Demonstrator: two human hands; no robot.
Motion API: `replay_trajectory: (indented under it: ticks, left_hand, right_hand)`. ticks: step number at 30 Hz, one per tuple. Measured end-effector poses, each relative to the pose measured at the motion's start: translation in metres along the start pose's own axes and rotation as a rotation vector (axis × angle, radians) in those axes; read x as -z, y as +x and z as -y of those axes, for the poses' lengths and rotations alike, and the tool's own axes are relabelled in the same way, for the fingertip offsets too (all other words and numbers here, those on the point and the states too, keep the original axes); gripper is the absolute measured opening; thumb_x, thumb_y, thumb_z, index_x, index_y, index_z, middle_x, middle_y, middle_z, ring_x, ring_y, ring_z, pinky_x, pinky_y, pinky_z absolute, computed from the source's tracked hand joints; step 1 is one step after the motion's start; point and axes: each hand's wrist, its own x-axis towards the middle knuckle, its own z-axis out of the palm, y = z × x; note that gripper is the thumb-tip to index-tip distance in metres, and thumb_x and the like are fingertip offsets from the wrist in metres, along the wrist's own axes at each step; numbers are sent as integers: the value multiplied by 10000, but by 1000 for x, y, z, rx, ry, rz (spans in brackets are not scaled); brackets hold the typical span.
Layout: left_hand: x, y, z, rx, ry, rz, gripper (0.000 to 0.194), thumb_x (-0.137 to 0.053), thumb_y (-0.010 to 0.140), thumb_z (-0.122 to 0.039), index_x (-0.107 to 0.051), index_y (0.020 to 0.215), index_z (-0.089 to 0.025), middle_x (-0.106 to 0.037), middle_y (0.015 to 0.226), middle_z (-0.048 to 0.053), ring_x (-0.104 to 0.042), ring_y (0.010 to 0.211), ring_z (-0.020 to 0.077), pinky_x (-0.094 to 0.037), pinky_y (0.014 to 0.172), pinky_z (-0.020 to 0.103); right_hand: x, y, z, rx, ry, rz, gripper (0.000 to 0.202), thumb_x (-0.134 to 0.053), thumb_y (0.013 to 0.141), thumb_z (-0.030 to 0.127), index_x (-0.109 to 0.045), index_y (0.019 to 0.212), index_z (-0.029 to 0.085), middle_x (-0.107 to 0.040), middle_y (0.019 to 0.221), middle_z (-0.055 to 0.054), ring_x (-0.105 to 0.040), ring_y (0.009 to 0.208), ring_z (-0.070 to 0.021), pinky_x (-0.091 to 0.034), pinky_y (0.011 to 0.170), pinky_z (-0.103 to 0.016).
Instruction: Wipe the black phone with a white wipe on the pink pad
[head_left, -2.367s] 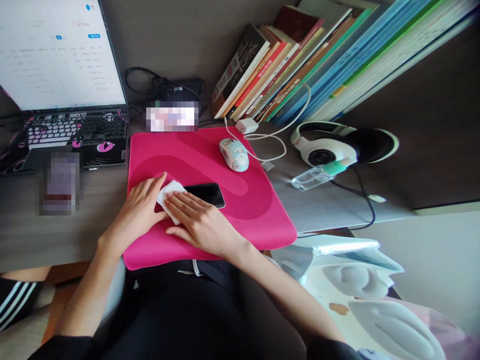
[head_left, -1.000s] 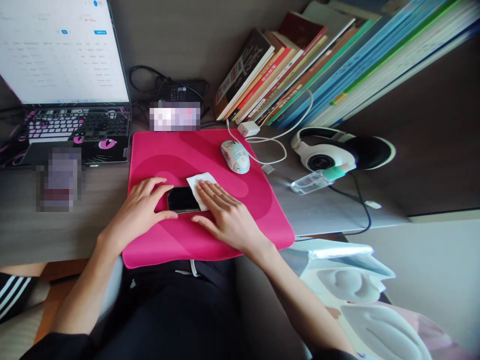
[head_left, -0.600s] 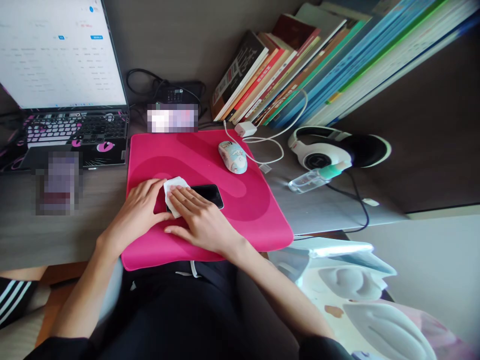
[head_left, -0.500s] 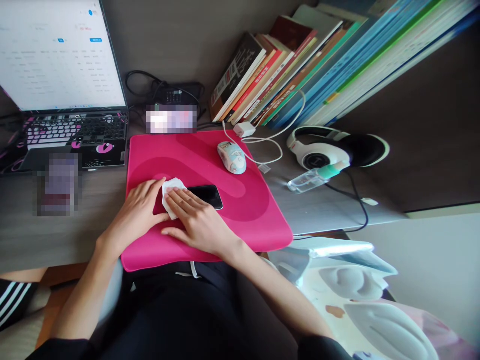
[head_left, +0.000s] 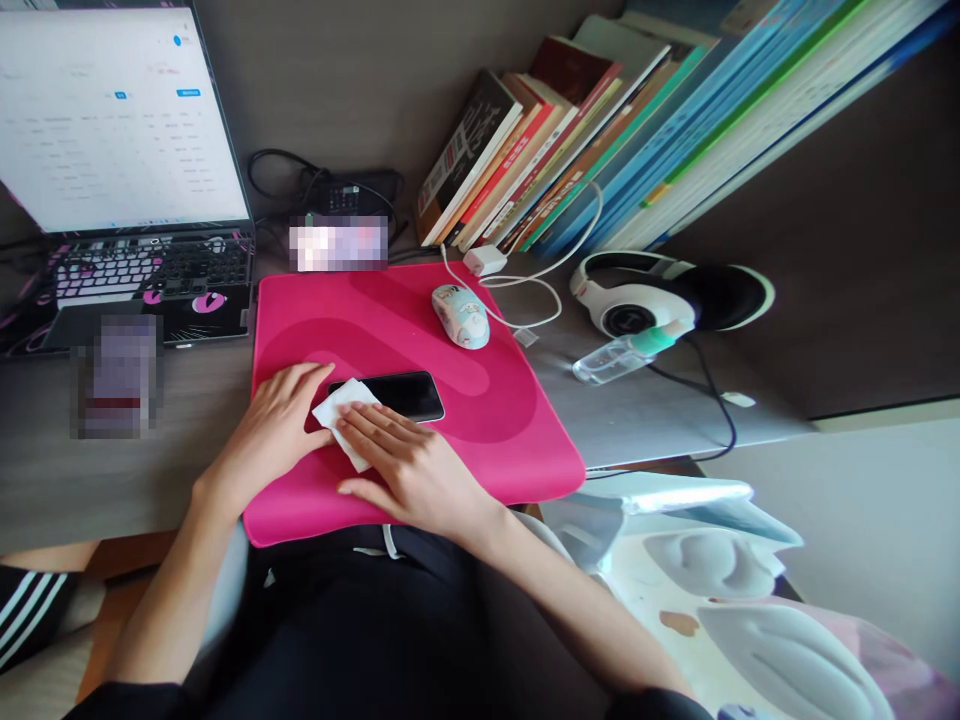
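A black-screened smartphone (head_left: 409, 394) lies flat on a bright pink desk mat (head_left: 480, 470). My left hand (head_left: 277, 420) brackets the phone's left end between thumb and fingers. Under the fingers of my right hand (head_left: 412, 455) is a folded white tissue (head_left: 345, 405), pressed down by fingers held close together. The tissue covers the phone's lower left part and reaches past its near edge onto the mat. My right thumb rests apart from the other fingers, nearer to me.
Behind the phone sits a patterned mouse (head_left: 460, 317). A laptop (head_left: 150, 285) stands at left. Books (head_left: 510, 160) lean at the back. On the right are a white charger (head_left: 486, 260) with its cable, headphones (head_left: 637, 295) and a clear spray bottle (head_left: 611, 360).
My right hand has slid the tissue slightly toward me, off the phone's upper left part, so more of the phone shows. My left hand has stayed about where it was.
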Motion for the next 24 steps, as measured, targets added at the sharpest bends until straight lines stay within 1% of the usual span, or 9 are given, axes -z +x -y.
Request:
replay_trajectory:
  ticks: [3,7,11,14,18,24]
  left_hand:
    - [2,0,-1,3,18,30,644,-781,970,-329,-490,1544,-297,-490,1641,104,-467,1538,321,-402,1262,526]
    - [4,0,-3,14,34,33,682,-798,949,-494,-504,1532,-297,-479,1653,105,-462,1540,337,-405,1263,541]
    - [5,0,-4,9,30,35,704,-801,939,-518,-498,1535,-299,-478,1651,102,-478,1528,329,-408,1265,528]
    - [5,0,-4,10,28,40,694,-795,944,-515,-499,1535,-304,-478,1648,99,-479,1526,328,-403,1268,534]
    - [5,-1,-4,12,20,42,689,-780,953,-524,-493,1542,-311,-473,1653,94,-458,1545,327,-402,1271,536]
    - [6,0,-4,16,24,43,699,-791,947,-513,-492,1547,-313,-474,1654,91,-465,1540,324,-400,1275,531]
  right_hand:
    - [5,-10,-2,1,-39,-25,603,-560,1101,494,-625,1488,36,-633,1557,-188,-586,1482,-305,-486,1267,-467]
    - [13,-27,-8,-36,-99,-50,551,-560,1112,437,-630,1482,34,-646,1537,-187,-601,1466,-306,-518,1242,-480]
    - [22,-46,-15,-133,-172,-79,496,-565,1114,362,-638,1471,26,-657,1514,-210,-624,1440,-318,-555,1207,-491]
    - [26,-55,-20,-175,-213,-93,461,-574,1110,327,-652,1460,36,-675,1493,-204,-648,1411,-327,-562,1197,-504]
    - [25,-53,-26,-217,-211,-103,466,-562,1113,331,-643,1483,59,-662,1511,-199,-634,1424,-329,-562,1196,-512]
    - [17,-34,-40,-256,-192,-108,522,-538,1121,398,-638,1487,39,-634,1535,-214,-616,1443,-338,-547,1212,-503]
